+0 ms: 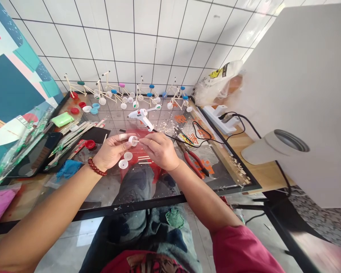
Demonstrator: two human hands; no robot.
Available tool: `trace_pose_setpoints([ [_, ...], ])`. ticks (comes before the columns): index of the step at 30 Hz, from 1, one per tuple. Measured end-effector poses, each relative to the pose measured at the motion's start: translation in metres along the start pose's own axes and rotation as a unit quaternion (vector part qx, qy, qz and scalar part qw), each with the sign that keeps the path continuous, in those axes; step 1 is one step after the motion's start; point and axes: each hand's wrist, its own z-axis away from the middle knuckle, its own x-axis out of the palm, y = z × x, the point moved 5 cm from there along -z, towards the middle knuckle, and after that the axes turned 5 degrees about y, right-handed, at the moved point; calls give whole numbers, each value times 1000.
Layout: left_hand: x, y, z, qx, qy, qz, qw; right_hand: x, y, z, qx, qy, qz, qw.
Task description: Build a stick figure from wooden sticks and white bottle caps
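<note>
While left hand (pixel 116 149) pinches white cap (pixel 132 141) over tabletop (pixel 100 184) | right hand (pixel 160 149) — nearly closed — grips thin stick (pixel 136 141) at cap's opening (contact unclear) | step: apparently fitting | next: likely needs careful centring

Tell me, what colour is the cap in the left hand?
The cap is white, best seen in the head view.

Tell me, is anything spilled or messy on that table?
Yes: pale crumbs are scattered right of the glue gun, and more lie along the right edge of the table. They look odd, strewn loosely rather than gathered.
</note>
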Motion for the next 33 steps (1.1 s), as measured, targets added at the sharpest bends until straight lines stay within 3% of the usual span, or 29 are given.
trace_pose_setpoints([
  [4, -3, 5, 1, 58, 23, -75, 995, 1, 2, -3, 52, -6, -60, 997],
  [8, -5, 12, 3, 120, 41, -165, 978, 5, 9, -3, 144, 10, -183, 972],
  [12, -6, 13, 3, 140, 46, -160, 976, 9, 16, 0, 189, 29, -241, 951],
  [16, -5, 12, 2, 139, 41, -154, 977, 10, 20, 3, 216, 27, -220, 951],
  [33, 1, 13, 4, 105, 46, -137, 984, 5, 19, 0, 149, -22, -186, 971],
])
